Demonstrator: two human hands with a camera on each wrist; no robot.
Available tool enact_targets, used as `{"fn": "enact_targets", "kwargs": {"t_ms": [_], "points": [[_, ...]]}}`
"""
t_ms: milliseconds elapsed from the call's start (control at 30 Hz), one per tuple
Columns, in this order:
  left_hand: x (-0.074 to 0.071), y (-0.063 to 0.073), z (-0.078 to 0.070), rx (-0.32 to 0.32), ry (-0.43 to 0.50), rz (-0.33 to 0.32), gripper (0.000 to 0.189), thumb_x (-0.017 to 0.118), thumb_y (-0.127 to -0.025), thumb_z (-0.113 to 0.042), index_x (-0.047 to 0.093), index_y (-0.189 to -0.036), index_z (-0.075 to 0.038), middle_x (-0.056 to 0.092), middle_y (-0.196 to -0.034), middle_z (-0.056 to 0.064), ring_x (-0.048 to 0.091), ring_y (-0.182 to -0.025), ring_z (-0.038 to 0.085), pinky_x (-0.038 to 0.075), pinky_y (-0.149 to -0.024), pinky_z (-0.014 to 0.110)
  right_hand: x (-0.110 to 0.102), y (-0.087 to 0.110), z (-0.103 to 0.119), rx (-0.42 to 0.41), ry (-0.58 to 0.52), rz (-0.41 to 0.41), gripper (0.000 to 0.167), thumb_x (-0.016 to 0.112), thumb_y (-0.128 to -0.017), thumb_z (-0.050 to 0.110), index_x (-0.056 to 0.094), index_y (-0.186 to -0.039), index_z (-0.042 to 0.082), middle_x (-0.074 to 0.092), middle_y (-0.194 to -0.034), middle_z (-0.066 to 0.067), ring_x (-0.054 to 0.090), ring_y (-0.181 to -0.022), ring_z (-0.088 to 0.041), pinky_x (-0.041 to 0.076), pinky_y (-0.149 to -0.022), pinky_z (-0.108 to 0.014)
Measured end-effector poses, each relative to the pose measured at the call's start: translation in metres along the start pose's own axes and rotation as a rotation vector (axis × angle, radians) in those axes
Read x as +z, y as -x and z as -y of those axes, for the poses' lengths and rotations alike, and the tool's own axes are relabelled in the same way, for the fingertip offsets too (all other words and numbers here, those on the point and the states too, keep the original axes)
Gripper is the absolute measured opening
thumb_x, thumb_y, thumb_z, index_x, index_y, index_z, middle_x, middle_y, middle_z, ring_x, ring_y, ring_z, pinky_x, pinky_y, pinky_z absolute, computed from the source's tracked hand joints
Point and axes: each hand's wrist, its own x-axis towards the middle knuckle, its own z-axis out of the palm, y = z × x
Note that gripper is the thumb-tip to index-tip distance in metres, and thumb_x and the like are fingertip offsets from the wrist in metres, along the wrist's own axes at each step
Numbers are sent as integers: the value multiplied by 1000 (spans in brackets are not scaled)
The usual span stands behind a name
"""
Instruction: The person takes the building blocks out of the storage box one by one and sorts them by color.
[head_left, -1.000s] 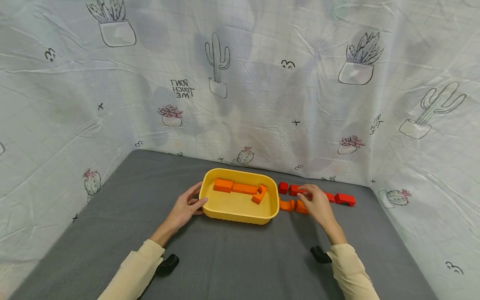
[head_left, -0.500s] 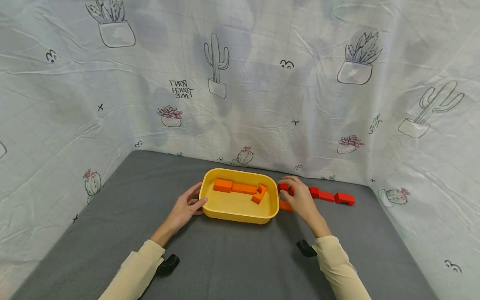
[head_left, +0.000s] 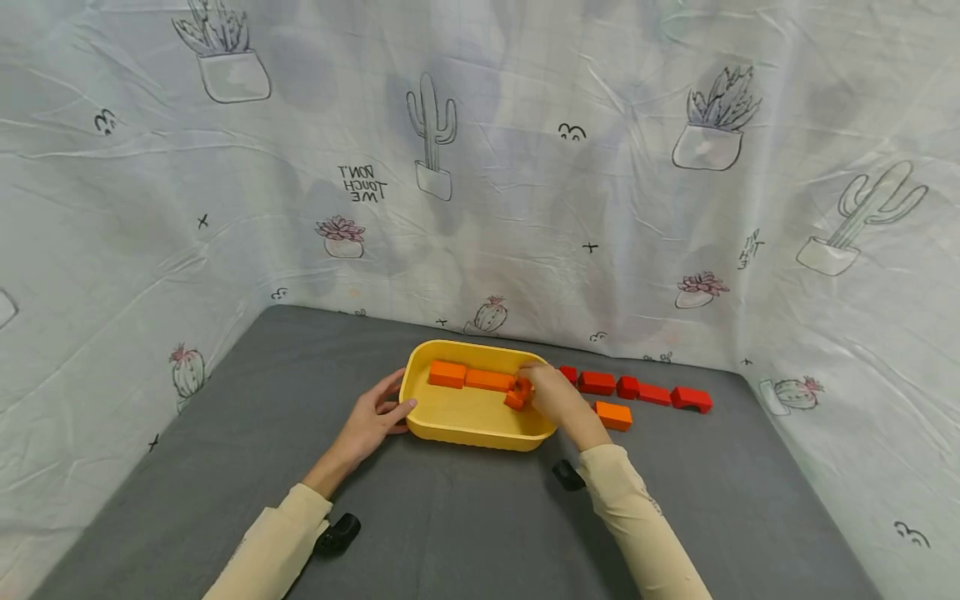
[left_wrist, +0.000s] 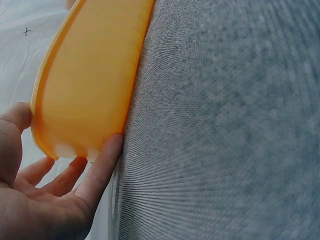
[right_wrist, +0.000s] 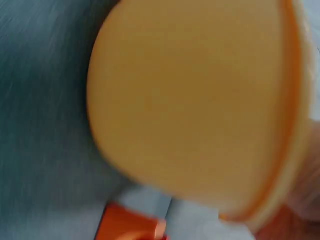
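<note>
A yellow bin (head_left: 480, 437) stands on the grey cloth. My left hand (head_left: 371, 414) holds its left end, with the thumb over the rim and the other fingers against the outer wall; the left wrist view shows this grip on the bin (left_wrist: 90, 85). My right hand (head_left: 553, 396) reaches over the right rim, fingers curled down onto a small orange arch block (head_left: 514, 402) inside; the fingertips are partly hidden. An orange block (head_left: 447, 374) and a long orange block (head_left: 489, 381) lie along the bin's far wall.
Right of the bin, several red blocks (head_left: 597, 383) form a row, ending in a red arch block (head_left: 692, 399). A solid orange block (head_left: 614, 416) lies in front of them. Next to the bin, an orange block (right_wrist: 122, 225) shows in the blurred right wrist view. Patterned cloth walls surround the table.
My right hand has moved left, from above the blocks on the table, over the rim and down into the bin. My left hand and the bin have stayed put.
</note>
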Motion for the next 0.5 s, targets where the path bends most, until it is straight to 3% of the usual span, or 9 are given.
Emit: {"fn": "enact_targets", "kwargs": {"t_ms": [133, 233, 500], "points": [[0, 0, 1, 0, -2, -8, 67, 63, -98, -24, 30, -155, -15, 38, -150, 21, 56, -120, 36, 58, -85, 40, 9, -6, 10, 49, 111, 40, 30, 67, -78, -17, 69, -103, -1, 64, -104, -13, 61, -88, -27, 55, -86, -40], [1, 0, 0, -4, -3, -8, 66, 63, -98, -24, 31, -155, -15, 38, -150, 21, 56, -119, 36, 58, -85, 39, 15, -7, 12, 74, 122, 51, 27, 66, -78, -16, 70, -99, 1, 65, -95, -11, 59, -80, -24, 55, -80, -38], [0, -1, 2, -8, 2, -12, 65, 63, -98, -21, 31, -154, -15, 39, -150, 21, 56, -119, 35, 58, -85, 40, 20, -3, 11, 77, -27, 43, 27, 79, -79, -2, 74, -105, 3, 71, -101, -10, 64, -86, -22, 57, -82, -37]]}}
